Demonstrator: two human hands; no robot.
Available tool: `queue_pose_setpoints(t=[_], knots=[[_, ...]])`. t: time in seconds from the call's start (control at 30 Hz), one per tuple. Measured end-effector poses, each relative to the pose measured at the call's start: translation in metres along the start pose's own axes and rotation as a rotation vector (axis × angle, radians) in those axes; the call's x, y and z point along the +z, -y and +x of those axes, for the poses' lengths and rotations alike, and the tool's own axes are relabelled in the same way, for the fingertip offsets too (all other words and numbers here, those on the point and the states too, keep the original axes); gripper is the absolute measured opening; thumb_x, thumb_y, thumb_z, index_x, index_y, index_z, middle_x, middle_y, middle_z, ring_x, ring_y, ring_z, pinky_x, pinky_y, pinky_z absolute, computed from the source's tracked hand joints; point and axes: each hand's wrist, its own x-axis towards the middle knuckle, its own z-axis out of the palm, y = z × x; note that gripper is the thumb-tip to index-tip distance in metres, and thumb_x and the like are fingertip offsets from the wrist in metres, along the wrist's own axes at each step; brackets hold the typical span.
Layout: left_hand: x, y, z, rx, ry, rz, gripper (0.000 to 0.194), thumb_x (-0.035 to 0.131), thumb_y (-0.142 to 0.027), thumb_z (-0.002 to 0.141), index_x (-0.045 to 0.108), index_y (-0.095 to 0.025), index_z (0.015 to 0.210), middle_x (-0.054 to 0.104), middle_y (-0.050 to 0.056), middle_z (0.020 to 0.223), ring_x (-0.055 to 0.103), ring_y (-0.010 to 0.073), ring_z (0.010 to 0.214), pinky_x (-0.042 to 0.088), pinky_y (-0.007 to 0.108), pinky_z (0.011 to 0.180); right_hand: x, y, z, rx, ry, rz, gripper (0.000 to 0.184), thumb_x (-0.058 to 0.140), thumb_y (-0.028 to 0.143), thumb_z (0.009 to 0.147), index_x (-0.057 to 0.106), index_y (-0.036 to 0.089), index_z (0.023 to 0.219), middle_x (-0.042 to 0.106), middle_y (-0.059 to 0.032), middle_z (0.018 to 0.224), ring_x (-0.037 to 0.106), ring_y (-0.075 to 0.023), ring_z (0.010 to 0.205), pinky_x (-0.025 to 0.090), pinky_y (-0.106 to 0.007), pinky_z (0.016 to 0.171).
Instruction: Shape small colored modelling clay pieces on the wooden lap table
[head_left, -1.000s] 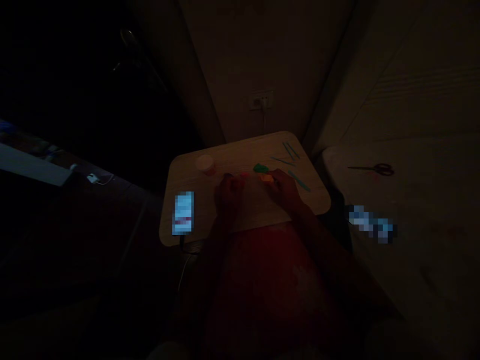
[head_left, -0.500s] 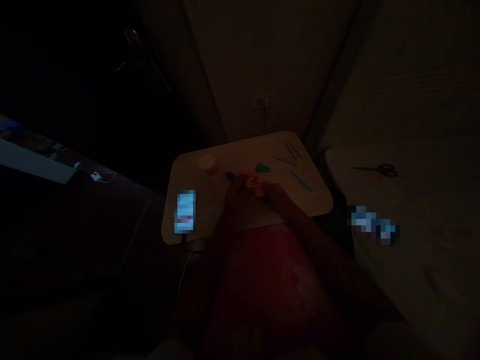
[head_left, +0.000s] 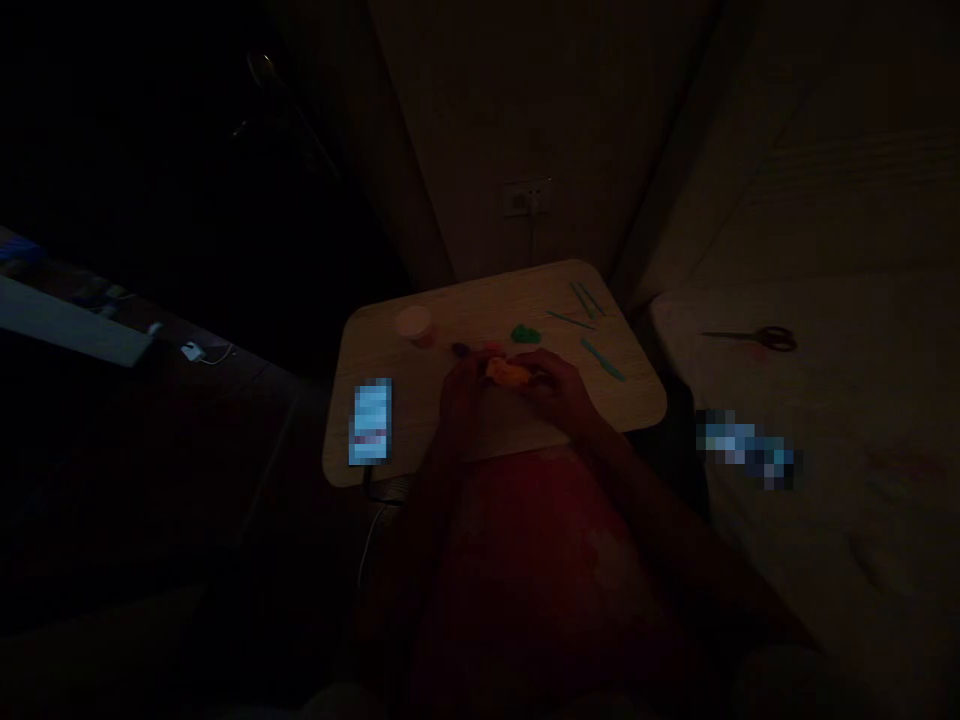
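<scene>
A lump of orange modelling clay (head_left: 508, 373) is held between my two hands, low over the small wooden table (head_left: 480, 300). My left hand (head_left: 459, 388) has its fingers closed on the lump's left side. From the right, my right hand (head_left: 556, 385) grips the other side with bent fingers. Just beyond lie a green clay lump (head_left: 526, 334), a dark purple piece (head_left: 460, 350) and a pink piece (head_left: 493, 349), partly behind the fingers. The room is very dark, so fine finger detail is lost.
A pale round tub (head_left: 414, 325) stands at the table's left back. A lit phone (head_left: 370, 422) lies front left with a cable. At right are a turquoise clay knife (head_left: 602, 359) and several thin sticks (head_left: 571, 320). Scissors (head_left: 757, 338) rest on the pale surface beyond.
The orange clay has turned and looks wider and flatter. My right hand has shifted its fingers up over the far side, and my left hand has moved slightly left.
</scene>
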Motion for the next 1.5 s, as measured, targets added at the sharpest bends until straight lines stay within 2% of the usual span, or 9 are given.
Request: queue_pose_setpoints(t=[0.17, 0.33, 0.43, 0.6, 0.83, 1.0, 1.13, 1.37, 1.5], knots=[[-0.001, 0.004, -0.001, -0.116, 0.005, 0.065, 0.048, 0.087, -0.058, 0.074, 0.081, -0.019, 0.103, 0.080, 0.010, 0.112, 0.075, 0.0285, 0.102, 0.063, 0.041, 0.089, -0.002, 0.007, 0.000, -0.086, -0.025, -0.137, 0.032, 0.077, 0.036, 0.086, 0.071, 0.026, 0.116, 0.073, -0.0091, 0.114, 0.068, -0.0205, 0.096, 0.059, -0.030, 0.072], [0.001, -0.004, -0.003, -0.094, 0.061, 0.219, 0.042, 0.086, -0.054, 0.077, 0.081, -0.017, 0.096, 0.080, 0.008, 0.101, 0.074, 0.0219, 0.089, 0.062, 0.033, 0.079, -0.006, 0.011, 0.001, -0.168, -0.051, -0.260, 0.021, 0.076, 0.034, 0.087, 0.075, 0.023, 0.104, 0.073, -0.0072, 0.096, 0.067, -0.0181, 0.082, 0.056, -0.029, 0.068], [0.001, -0.009, -0.002, -0.047, 0.072, 0.285, 0.036, 0.084, -0.050, 0.080, 0.080, -0.017, 0.095, 0.079, 0.007, 0.098, 0.073, 0.0202, 0.087, 0.060, 0.031, 0.080, -0.005, 0.015, 0.001, -0.176, -0.029, -0.307, 0.019, 0.077, 0.037, 0.088, 0.076, 0.022, 0.098, 0.072, -0.0064, 0.089, 0.064, -0.0166, 0.074, 0.054, -0.029, 0.065], [-0.003, -0.011, 0.001, 0.004, 0.046, 0.336, 0.034, 0.086, -0.047, 0.077, 0.078, -0.018, 0.092, 0.079, 0.006, 0.093, 0.072, 0.0202, 0.084, 0.059, 0.031, 0.078, 0.000, 0.024, 0.001, -0.050, 0.019, -0.314, 0.024, 0.078, 0.047, 0.086, 0.079, 0.023, 0.089, 0.073, -0.0078, 0.087, 0.065, -0.0184, 0.073, 0.055, -0.033, 0.069], [0.005, -0.008, -0.006, 0.076, -0.048, 0.352, 0.043, 0.083, -0.058, 0.078, 0.066, -0.019, 0.077, 0.069, 0.002, 0.077, 0.064, 0.0158, 0.070, 0.053, 0.027, 0.066, 0.007, 0.022, 0.001, 0.165, 0.031, -0.061, 0.035, 0.088, 0.047, 0.072, 0.081, 0.023, 0.097, 0.080, -0.0086, 0.098, 0.073, -0.0233, 0.081, 0.062, -0.036, 0.073], [0.007, -0.004, -0.008, 0.081, -0.017, 0.321, 0.042, 0.080, -0.057, 0.083, 0.063, -0.020, 0.076, 0.067, 0.003, 0.077, 0.062, 0.0173, 0.072, 0.051, 0.030, 0.069, 0.008, 0.011, 0.006, 0.319, -0.010, 0.111, 0.034, 0.090, 0.046, 0.065, 0.076, 0.020, 0.082, 0.078, -0.0064, 0.082, 0.071, -0.0205, 0.074, 0.058, -0.033, 0.070], [0.003, -0.005, -0.005, -0.020, 0.090, 0.170, 0.045, 0.075, -0.064, 0.084, 0.065, -0.020, 0.084, 0.068, 0.003, 0.079, 0.063, 0.0179, 0.071, 0.052, 0.032, 0.067, 0.006, 0.009, 0.008, 0.356, -0.004, 0.165, 0.034, 0.091, 0.048, 0.063, 0.073, 0.020, 0.073, 0.076, -0.0050, 0.076, 0.069, -0.0188, 0.070, 0.054, -0.031, 0.066], [0.003, -0.014, -0.007, 0.052, 0.130, 0.509, 0.042, 0.071, -0.056, 0.089, 0.061, -0.020, 0.071, 0.059, 0.000, 0.069, 0.052, 0.0138, 0.063, 0.043, 0.026, 0.060, 0.003, 0.015, -0.001, 0.365, 0.034, 0.056, 0.038, 0.087, 0.053, 0.069, 0.072, 0.018, 0.066, 0.069, -0.0027, 0.062, 0.054, -0.0119, 0.054, 0.036, -0.025, 0.051], [0.005, -0.013, -0.011, 0.107, 0.083, 0.522, 0.039, 0.070, -0.053, 0.092, 0.063, -0.020, 0.073, 0.058, 0.000, 0.070, 0.050, 0.0143, 0.064, 0.042, 0.028, 0.062, 0.005, 0.018, -0.001, 0.392, 0.032, 0.128, 0.042, 0.089, 0.055, 0.065, 0.069, 0.019, 0.064, 0.068, -0.0024, 0.060, 0.055, -0.0121, 0.054, 0.037, -0.025, 0.051]])
